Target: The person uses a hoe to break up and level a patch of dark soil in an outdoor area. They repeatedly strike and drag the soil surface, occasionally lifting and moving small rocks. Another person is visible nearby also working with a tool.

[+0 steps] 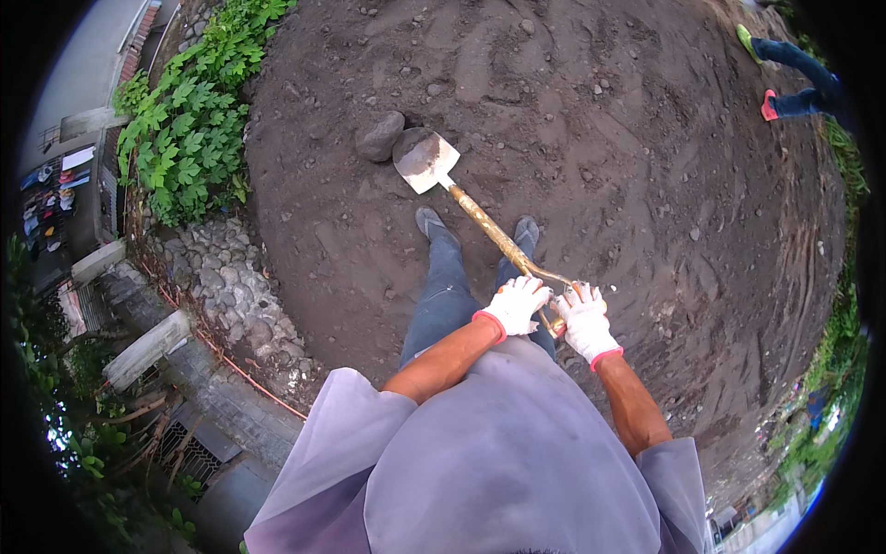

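Note:
A D-handled shovel point(484, 220) slants across in front of my legs, its metal blade up and to the left, its handle end near my waist. Soil lies on part of the blade, and the blade's edge meets a large rounded rock point(380, 137). Both my hands wear white gloves with pinkish-red cuffs. My left hand point(519, 305) is on the yoke where the shaft splits. My right hand point(583, 317) grips the D-handle at its right side; the fingers are partly hidden. My feet in grey footwear stand apart on the dark soil point(332, 242), just behind the blade.
At the upper right stands another person point(796, 83) in jeans, partly seen. Leafy green plants point(187, 131) and a stone-and-mortar bank point(232, 284) border the soil on the left. Concrete posts point(147, 350) stand beyond it. Small stones lie scattered over the uneven soil.

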### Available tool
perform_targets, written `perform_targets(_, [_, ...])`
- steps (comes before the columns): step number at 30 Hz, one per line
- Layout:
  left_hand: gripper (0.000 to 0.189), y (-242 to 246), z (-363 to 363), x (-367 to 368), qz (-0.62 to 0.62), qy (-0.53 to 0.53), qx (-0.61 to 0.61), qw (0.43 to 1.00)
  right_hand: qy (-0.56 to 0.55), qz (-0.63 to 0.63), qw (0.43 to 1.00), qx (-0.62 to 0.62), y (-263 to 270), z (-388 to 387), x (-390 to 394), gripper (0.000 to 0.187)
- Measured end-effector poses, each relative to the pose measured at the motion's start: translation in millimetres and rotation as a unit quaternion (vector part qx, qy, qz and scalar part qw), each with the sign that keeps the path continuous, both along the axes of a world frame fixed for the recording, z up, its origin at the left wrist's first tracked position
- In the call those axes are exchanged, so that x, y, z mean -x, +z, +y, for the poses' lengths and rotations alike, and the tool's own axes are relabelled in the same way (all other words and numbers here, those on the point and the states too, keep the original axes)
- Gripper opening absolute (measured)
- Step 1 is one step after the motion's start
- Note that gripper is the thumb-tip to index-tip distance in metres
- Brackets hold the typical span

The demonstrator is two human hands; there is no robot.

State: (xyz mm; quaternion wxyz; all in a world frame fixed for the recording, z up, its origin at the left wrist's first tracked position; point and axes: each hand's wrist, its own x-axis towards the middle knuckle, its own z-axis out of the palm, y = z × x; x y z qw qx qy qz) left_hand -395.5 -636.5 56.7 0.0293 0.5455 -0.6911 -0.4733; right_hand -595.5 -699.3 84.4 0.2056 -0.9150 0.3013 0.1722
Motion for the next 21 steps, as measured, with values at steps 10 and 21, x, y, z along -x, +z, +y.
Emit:
perform_targets(10, [0.066,72,-19,-115,0.153,0.339,0.059,0.926,0.112,-0.147,0.982,0.031,116,-70,-192,0.029])
perform_targets(21, [0.047,85,-50,-205,0.131,0.404,0.166,0.89,0.164,-0.097,0.979,0.076,140,-112,-305,0.039])
